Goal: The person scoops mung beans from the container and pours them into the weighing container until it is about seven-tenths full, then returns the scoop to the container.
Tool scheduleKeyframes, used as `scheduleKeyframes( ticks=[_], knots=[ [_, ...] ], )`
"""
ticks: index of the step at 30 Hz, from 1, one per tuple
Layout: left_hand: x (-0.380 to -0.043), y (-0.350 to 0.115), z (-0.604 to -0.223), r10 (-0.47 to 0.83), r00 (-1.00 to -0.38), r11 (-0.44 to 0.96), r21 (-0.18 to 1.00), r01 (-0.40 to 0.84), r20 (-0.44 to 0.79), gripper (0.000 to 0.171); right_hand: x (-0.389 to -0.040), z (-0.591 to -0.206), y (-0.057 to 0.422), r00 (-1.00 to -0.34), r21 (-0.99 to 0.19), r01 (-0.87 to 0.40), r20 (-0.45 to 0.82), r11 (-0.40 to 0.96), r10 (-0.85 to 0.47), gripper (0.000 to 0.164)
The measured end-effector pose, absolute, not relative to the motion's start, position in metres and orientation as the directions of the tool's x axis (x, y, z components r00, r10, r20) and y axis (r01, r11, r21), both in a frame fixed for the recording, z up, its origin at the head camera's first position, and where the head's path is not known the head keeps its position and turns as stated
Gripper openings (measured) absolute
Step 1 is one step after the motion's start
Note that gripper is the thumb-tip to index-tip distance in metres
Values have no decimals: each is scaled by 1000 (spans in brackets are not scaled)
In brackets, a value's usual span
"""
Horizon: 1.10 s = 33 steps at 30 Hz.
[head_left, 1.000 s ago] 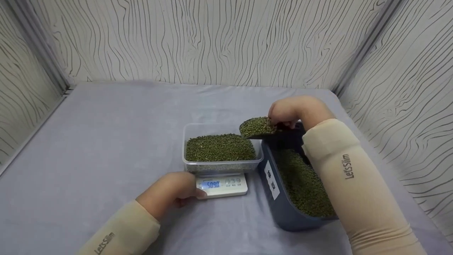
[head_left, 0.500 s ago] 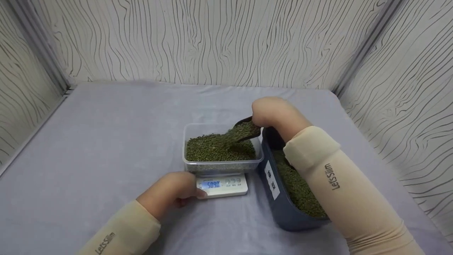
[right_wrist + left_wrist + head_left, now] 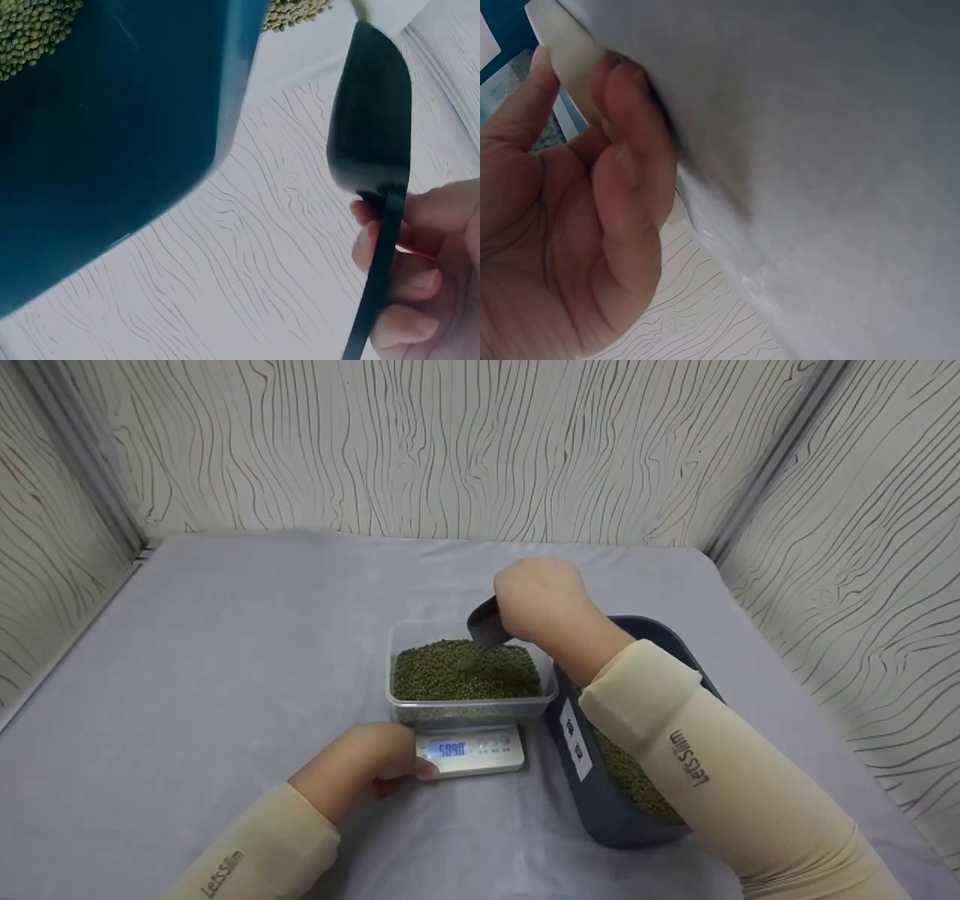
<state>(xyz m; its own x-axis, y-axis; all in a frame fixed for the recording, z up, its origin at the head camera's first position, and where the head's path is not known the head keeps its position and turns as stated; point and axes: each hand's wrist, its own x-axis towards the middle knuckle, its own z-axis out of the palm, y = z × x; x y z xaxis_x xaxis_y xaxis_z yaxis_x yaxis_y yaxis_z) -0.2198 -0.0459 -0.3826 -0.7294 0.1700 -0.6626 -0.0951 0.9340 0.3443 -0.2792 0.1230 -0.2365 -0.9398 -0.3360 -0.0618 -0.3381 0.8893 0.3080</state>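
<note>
My right hand [image 3: 538,596] grips the handle of a black scoop [image 3: 485,624], tipped over a clear plastic container [image 3: 472,706]. In the right wrist view a thin stream of beans runs off the lip of the scoop [image 3: 375,105]. Green mung beans [image 3: 442,673] lie heaped in the container, which stands on a white kitchen scale [image 3: 472,769]. The scale's lit display reads 509.0. At its left end my left hand [image 3: 367,757] holds the scale, thumb on its near corner; in the left wrist view the fingers [image 3: 634,217] curl beside its edge.
To the right of the scale stands a dark blue bin [image 3: 600,817] with more mung beans, a white label [image 3: 576,741] on its side. My right forearm crosses over it. A pale cloth [image 3: 225,660] covers the table, and wood-grain panels [image 3: 450,450] rise behind and at the sides.
My right hand has moved left from over the bin with a full scoop and tilted it, pouring mung beans into the container. The heap looks slightly higher. My left hand stays put.
</note>
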Motion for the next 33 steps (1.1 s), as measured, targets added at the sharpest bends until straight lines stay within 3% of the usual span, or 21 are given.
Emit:
scheduleKeyframes(
  ticks=[6, 15, 24, 33],
  knots=[
    [-219, -46, -382, 167, -735, 932, 349, -100, -657, 47, -275, -237, 121, -914, 377, -374, 7, 847, -407, 11],
    [-220, -45, -383, 154, -724, 925, 356, -133, -672, 45, -277, -237, 129, -918, 341, -378, -22, 861, -395, 8],
    [-219, -45, -383, 157, -742, 934, 341, -102, -652, 48, -294, -235, 157, -935, 93, -325, -183, 941, -305, 12],
    [-217, -45, -381, 146, -742, 933, 341, -117, -654, 50, -307, -223, 200, -887, -78, -397, -224, 914, -404, 17]
  ],
)
